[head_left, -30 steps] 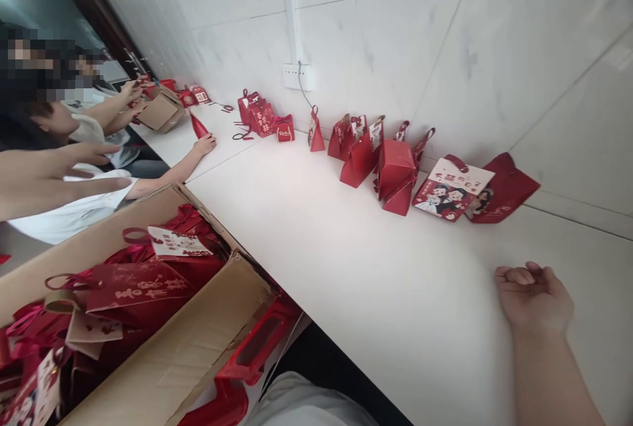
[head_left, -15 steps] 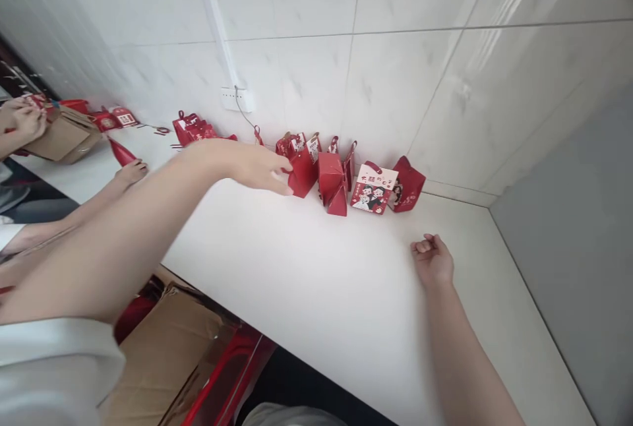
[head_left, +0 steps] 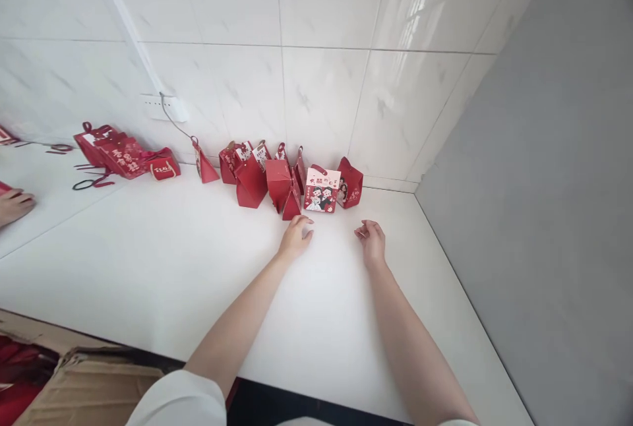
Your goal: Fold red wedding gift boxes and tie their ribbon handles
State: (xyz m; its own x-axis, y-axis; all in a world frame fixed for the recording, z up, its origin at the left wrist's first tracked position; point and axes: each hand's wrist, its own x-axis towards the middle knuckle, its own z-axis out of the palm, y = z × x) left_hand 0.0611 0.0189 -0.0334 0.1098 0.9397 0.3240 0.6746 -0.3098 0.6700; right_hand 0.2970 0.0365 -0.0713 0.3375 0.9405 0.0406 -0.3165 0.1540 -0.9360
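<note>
Since half a second ago our left hand has swung in from the far left and now rests on the white table, just short of the red folded box. Our right hand lies loosely curled to its right, holding nothing; the two hands are apart. Ahead, the printed gift box stands against the wall. We judge a clean pinch at the box's base, without crushing its folds, serves best.
</note>
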